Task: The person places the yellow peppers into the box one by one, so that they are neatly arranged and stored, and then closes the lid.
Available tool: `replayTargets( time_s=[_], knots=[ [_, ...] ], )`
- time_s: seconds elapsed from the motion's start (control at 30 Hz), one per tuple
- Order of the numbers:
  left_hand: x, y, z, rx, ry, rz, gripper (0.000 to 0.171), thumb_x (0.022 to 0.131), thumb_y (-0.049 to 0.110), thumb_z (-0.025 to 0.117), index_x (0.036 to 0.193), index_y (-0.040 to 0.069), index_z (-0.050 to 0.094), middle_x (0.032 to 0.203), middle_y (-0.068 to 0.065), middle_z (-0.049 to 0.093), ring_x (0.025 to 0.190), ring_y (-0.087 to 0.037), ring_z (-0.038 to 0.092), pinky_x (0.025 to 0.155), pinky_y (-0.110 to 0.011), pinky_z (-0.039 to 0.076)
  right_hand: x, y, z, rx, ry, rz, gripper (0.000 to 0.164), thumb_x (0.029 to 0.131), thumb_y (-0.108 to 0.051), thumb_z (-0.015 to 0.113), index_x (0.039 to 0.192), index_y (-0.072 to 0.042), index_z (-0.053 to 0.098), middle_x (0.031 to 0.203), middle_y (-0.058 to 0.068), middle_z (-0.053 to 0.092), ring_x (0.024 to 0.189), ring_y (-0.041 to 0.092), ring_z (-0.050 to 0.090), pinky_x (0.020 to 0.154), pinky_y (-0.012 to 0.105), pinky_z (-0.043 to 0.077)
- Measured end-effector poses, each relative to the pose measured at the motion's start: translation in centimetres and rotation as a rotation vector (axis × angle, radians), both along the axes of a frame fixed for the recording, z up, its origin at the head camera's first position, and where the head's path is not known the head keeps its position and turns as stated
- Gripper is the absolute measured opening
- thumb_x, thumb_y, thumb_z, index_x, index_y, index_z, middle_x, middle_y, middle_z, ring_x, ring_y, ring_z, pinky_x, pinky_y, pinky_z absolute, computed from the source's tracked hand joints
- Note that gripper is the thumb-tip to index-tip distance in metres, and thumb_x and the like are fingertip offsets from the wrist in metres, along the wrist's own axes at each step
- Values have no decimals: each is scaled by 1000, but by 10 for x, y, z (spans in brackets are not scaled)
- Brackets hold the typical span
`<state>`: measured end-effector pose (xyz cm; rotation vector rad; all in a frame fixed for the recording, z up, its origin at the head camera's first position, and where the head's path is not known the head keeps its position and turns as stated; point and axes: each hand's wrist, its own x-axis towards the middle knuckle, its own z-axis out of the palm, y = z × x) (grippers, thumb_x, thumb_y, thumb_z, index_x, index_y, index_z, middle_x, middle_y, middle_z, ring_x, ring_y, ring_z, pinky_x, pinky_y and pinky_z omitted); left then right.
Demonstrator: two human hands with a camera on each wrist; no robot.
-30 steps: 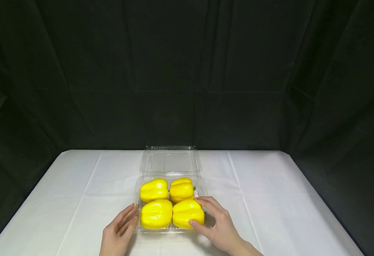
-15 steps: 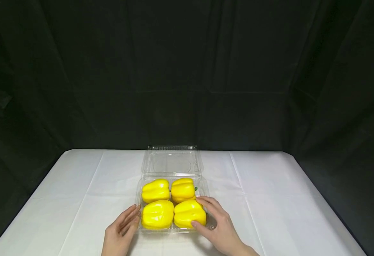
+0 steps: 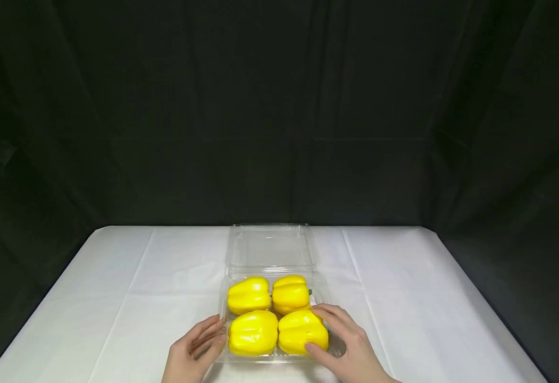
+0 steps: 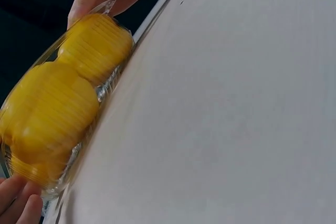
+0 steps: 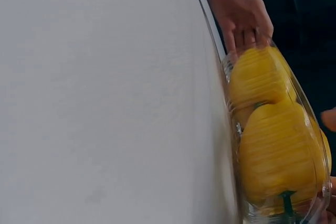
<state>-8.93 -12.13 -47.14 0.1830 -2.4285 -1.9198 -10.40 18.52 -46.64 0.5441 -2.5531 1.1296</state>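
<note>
In the head view, several yellow bell peppers point(image 3: 252, 333) sit in two rows in a clear plastic clamshell container point(image 3: 269, 358). Its lid point(image 3: 272, 247) is folded back behind them. My left hand point(image 3: 194, 348) rests its fairly straight fingers against the container's left wall. With thumb in front and fingers behind, my right hand point(image 3: 348, 343) holds the front right bell pepper point(image 3: 302, 332), which lies in the container. The left wrist view shows bell peppers point(image 4: 50, 111) through the ribbed wall; a green stem point(image 5: 286, 203) shows in the right wrist view.
A creased white cloth point(image 3: 164, 282) covers the table on both sides of the container. Black curtain point(image 3: 279, 117) hangs behind the table and along its sides.
In the last half second the container, with its peppers and lid, has shifted right and slightly nearer to me. Both hands have moved along with it, keeping their places on it.
</note>
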Motion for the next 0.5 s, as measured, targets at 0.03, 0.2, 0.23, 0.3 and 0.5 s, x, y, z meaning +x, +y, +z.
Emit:
replayTargets(
  time_s=[0.03, 0.2, 0.23, 0.3, 0.5],
  knots=[
    [-1, 1, 0, -4, 0, -4, 45, 91, 24, 75, 130, 6, 63, 120, -10, 72, 105, -19, 71, 89, -23, 61, 0, 2, 0, -14, 17, -5, 46, 87, -29, 79, 130, -22, 65, 129, -13, 61, 114, 10, 61, 94, 39, 60],
    [-11, 5, 2, -42, 4, -2, 38, 93, 19, 72, 128, 7, 64, 114, -6, 74, 103, -17, 71, 88, -22, 61, -7, 12, -1, -165, 98, -19, 38, 91, -8, 73, 127, -17, 65, 123, 2, 66, 103, 14, 63, 88, 22, 57],
    [-15, 6, 2, -46, 11, -2, 37, 93, 19, 72, 127, 7, 65, 114, -5, 74, 104, -17, 71, 88, -22, 61, -10, 14, -2, -196, 95, -27, 38, 91, -6, 72, 127, -16, 65, 123, 3, 65, 105, 15, 63, 90, 19, 56],
    [-21, 7, 2, -54, 34, -12, 37, 94, 20, 72, 128, 7, 64, 117, -5, 73, 105, -18, 70, 89, -21, 60, -15, 17, -3, -252, 79, -46, 36, 92, -3, 71, 126, -13, 65, 125, 3, 64, 108, 15, 61, 93, 17, 54],
    [-43, 8, -2, -47, 98, -62, 45, 96, 30, 69, 131, 4, 61, 127, -9, 67, 114, -23, 66, 94, -23, 59, -36, 24, -6, -353, 25, -111, 34, 91, -1, 71, 124, -4, 65, 129, 5, 61, 116, 7, 56, 100, 10, 48]
  ],
)
